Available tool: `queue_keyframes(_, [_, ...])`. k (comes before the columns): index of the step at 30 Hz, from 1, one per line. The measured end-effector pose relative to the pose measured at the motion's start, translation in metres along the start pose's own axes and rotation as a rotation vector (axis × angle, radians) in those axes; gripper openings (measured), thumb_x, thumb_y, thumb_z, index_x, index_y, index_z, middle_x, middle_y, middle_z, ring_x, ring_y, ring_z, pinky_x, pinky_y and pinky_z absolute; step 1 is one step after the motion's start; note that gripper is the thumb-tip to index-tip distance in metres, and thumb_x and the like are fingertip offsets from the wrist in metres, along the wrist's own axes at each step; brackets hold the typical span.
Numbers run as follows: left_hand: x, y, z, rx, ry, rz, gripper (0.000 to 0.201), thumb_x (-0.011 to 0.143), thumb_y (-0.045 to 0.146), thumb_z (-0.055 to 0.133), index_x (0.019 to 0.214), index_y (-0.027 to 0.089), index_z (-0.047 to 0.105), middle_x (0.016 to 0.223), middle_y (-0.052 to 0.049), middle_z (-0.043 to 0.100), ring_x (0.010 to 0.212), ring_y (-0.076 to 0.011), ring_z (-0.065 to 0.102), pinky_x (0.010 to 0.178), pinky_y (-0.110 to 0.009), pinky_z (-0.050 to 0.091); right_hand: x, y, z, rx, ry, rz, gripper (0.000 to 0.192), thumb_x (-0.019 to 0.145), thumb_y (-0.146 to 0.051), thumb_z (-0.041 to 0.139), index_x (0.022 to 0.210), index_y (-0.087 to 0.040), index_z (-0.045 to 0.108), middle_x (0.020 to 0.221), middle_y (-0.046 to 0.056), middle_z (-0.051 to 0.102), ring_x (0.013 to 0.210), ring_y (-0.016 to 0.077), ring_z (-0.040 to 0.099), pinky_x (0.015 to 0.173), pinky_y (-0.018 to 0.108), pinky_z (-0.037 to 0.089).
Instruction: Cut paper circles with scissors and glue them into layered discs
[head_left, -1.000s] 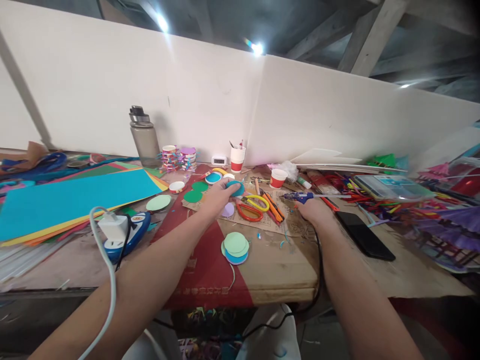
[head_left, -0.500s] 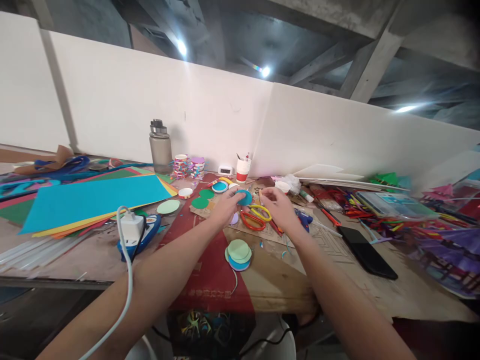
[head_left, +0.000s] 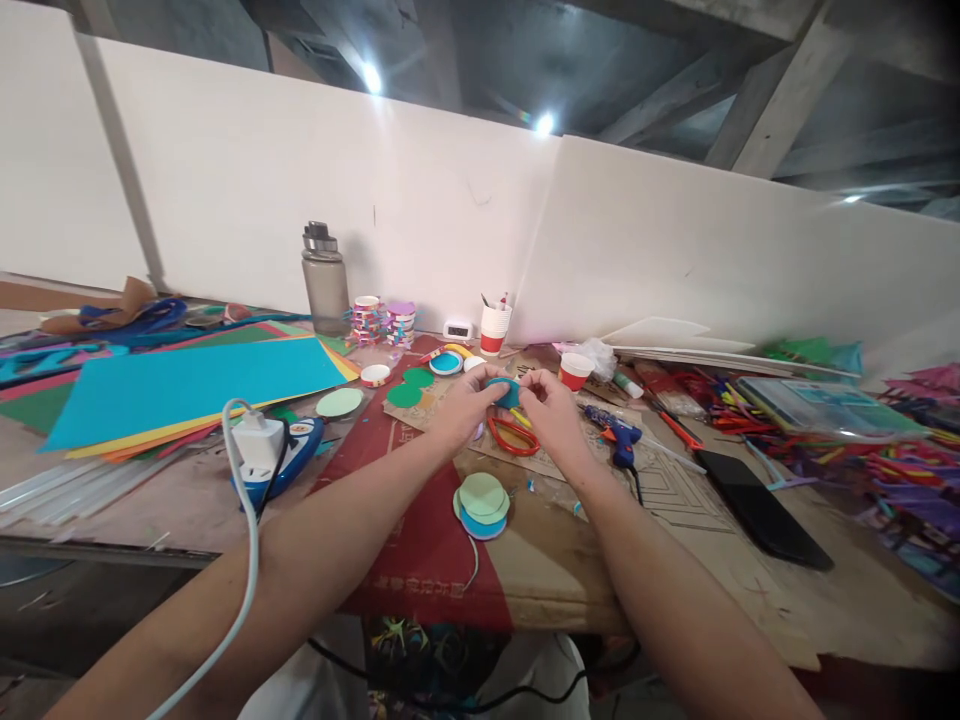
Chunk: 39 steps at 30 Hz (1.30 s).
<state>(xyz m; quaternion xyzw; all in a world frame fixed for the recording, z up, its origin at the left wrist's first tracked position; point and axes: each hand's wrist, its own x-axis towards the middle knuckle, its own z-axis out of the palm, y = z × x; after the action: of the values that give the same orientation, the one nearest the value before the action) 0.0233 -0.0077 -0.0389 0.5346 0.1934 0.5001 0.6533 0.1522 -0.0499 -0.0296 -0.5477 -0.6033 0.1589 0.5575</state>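
Both hands met above the middle of the desk [head_left: 187, 500], each pinching one side of a small teal paper disc [head_left: 506, 391]. The left hand [head_left: 469, 402] gripped its left edge and the right hand [head_left: 551, 408] closed on its right edge, holding it just above the red scissors [head_left: 512, 438]. A stack of paper circles [head_left: 482, 497] lay nearer the person, and a blue glue gun [head_left: 616, 432] rested just right of the right hand.
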Motion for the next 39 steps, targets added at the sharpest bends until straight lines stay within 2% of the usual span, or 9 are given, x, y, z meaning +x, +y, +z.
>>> queue_keyframes(9, [-0.002,-0.003,0.01,-0.068,0.016,0.007,0.023,0.065,0.027,0.074,0.076,0.015,0.056,0.072,0.002,0.055,0.062,-0.0097,0.054,0.048,-0.021,0.047,-0.005,0.002,-0.002,0.153,-0.047,0.051,0.007,0.069,-0.027,0.051,0.073,-0.021,0.052,0.072,-0.001,0.055,0.068,0.0147,0.05,0.063,0.029,0.041])
queue_keyframes(18, [0.001,-0.007,0.008,-0.056,-0.02,-0.031,0.031,0.067,0.03,0.077,0.083,0.014,0.056,0.076,-0.001,0.061,0.064,-0.0111,0.059,0.052,-0.023,0.05,0.002,0.009,-0.001,0.442,-0.029,0.209,0.013,0.066,-0.028,0.058,0.074,-0.021,0.051,0.065,-0.005,0.049,0.054,0.0096,0.047,0.054,0.025,0.043])
queue_keyframes(24, [0.001,0.0,0.008,-0.072,0.058,-0.016,0.029,0.067,0.027,0.077,0.081,0.014,0.055,0.074,0.0,0.061,0.064,-0.0108,0.06,0.056,-0.025,0.053,0.003,0.011,0.003,0.442,-0.004,0.148,0.027,0.064,-0.032,0.067,0.085,-0.02,0.056,0.08,-0.003,0.058,0.068,0.0103,0.054,0.06,0.025,0.047])
queue_keyframes(31, [-0.002,-0.004,0.01,-0.026,0.013,-0.006,0.032,0.067,0.033,0.077,0.08,0.014,0.054,0.073,0.001,0.059,0.064,-0.0114,0.06,0.054,-0.024,0.052,0.003,0.015,0.001,0.452,0.01,0.178,0.013,0.063,-0.028,0.067,0.066,-0.018,0.058,0.064,-0.004,0.055,0.057,0.0087,0.048,0.054,0.024,0.042])
queue_keyframes(35, [-0.003,-0.004,0.01,-0.046,0.008,0.017,0.032,0.067,0.036,0.076,0.074,0.016,0.052,0.069,0.002,0.056,0.064,-0.0124,0.059,0.055,-0.026,0.054,0.002,0.007,-0.001,0.595,0.001,0.264,0.013,0.057,-0.026,0.07,0.061,-0.019,0.06,0.055,-0.006,0.05,0.052,0.008,0.043,0.052,0.024,0.039])
queue_keyframes(39, [-0.002,-0.004,0.01,-0.088,0.017,-0.003,0.031,0.067,0.034,0.077,0.077,0.016,0.054,0.072,0.002,0.057,0.066,-0.0123,0.06,0.056,-0.026,0.054,0.001,0.001,-0.004,0.725,-0.016,0.323,0.015,0.05,-0.022,0.071,0.056,-0.019,0.058,0.053,-0.006,0.048,0.052,0.0074,0.042,0.051,0.023,0.037])
